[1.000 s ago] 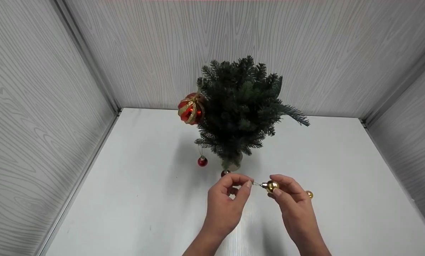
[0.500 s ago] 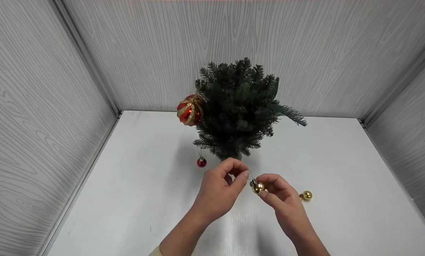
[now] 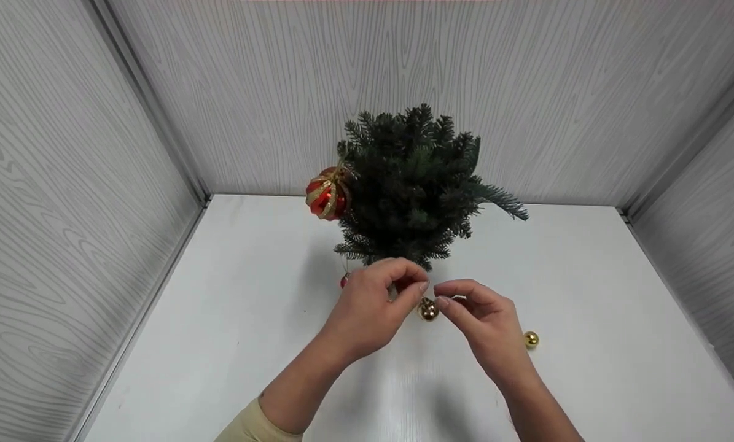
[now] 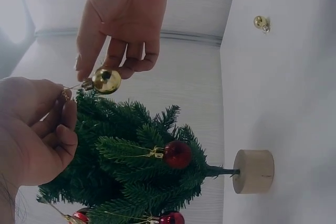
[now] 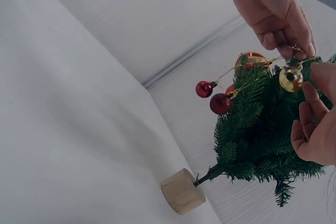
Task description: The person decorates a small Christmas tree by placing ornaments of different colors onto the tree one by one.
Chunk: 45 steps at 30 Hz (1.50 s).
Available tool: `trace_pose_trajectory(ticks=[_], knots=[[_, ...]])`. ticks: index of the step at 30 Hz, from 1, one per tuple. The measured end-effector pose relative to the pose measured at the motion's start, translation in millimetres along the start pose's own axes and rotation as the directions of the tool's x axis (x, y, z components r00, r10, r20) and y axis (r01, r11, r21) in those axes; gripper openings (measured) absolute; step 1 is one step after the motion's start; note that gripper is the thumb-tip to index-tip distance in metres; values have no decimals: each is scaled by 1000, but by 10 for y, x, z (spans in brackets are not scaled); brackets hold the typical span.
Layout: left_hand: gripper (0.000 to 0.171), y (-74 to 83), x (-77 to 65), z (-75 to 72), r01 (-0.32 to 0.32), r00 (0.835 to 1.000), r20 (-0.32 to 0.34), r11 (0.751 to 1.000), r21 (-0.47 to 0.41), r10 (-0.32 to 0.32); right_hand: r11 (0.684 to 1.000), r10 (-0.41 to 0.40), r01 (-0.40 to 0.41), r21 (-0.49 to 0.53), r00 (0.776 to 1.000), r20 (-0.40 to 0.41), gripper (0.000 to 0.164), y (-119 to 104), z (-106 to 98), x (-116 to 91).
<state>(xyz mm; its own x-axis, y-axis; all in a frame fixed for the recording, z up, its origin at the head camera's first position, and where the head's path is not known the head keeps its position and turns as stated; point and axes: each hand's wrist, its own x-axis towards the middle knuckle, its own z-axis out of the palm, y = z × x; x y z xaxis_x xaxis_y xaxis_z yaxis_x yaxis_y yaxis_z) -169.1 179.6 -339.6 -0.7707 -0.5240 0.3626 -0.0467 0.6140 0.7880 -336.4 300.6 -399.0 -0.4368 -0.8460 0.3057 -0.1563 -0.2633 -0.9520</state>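
My left hand pinches the hanging loop of a small gold bauble between thumb and fingers. The bauble hangs just below those fingertips, in front of a small artificial Christmas tree. My right hand is right beside the bauble, thumb and forefinger apart; whether a fingertip touches it I cannot tell. Small red baubles hang from the tree's branches. A larger red bauble with gold glitter stripes hangs at its left side. One small red bauble is mostly covered by my left hand in the head view.
Another gold bauble lies on the white table, right of my right hand. The tree stands in a round wooden base. Pale wood-grain panels enclose the table at the back and both sides.
My left hand has moved forward toward the tree with the loop. The right hand held the gold bauble earlier; its fingers have come off their grip, and the bauble now hangs from the loop.
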Motion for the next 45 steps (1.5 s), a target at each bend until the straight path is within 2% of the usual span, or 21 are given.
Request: trace_pose_trajectory(ticks=[6,13,23,38,45], knots=[[8,23,41,-33,-19,1000,6,1000,19,19,995,-93,94,-32,995,45,15,-13,10,105],[8,27,79,-72,-46,999,-5,999,29,46,994,-111,112,-13,992,62,14,-28,18,188],[8,18,122,-107,-38,999,-11,999,24,38,990,-137,138,-8,987,79,11,-36,65,255],[6,-36,209,-173,-52,998,-15,993,106,54,974,-152,147,-173,988,-14,6,-107,79,346],[7,-63,277,-182,-14,999,-32,997,75,16,962,-174,162,-220,984,-36,5,-171,93,424]])
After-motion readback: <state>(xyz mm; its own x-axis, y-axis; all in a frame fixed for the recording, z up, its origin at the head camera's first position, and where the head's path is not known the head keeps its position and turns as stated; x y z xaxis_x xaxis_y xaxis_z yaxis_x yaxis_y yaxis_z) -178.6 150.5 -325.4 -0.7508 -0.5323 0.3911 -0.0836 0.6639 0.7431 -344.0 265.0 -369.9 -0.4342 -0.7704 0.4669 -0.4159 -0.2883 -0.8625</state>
